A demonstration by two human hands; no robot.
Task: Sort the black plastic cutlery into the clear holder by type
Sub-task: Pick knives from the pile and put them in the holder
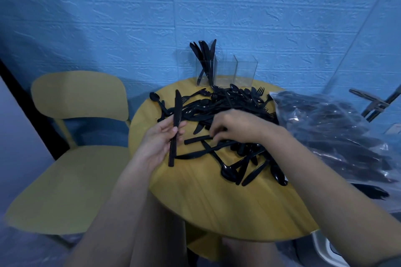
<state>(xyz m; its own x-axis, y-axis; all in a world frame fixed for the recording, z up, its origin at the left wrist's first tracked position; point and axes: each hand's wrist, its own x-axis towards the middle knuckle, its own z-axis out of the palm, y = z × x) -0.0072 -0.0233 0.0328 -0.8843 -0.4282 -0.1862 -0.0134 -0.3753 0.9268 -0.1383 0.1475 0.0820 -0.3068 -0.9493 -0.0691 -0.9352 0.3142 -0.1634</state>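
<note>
A heap of black plastic cutlery (225,102), mixing knives, forks and spoons, covers the far and right part of the round wooden table (195,197). My left hand (160,136) grips a black knife (176,119) upright by its handle. My right hand (234,128) reaches into the heap and pinches the handle of another black piece (196,140) lying flat; what type it is stays hidden. At the table's far edge stands the clear holder (245,71) with three compartments. Several knives (205,54) stand in its left compartment. The other two look empty.
A yellow chair (71,158) stands left of the table. A clear plastic bag full of black cutlery (334,132) lies at the right, partly over the table's edge. A blue textured wall is right behind the holder. My knees show below the table's near edge.
</note>
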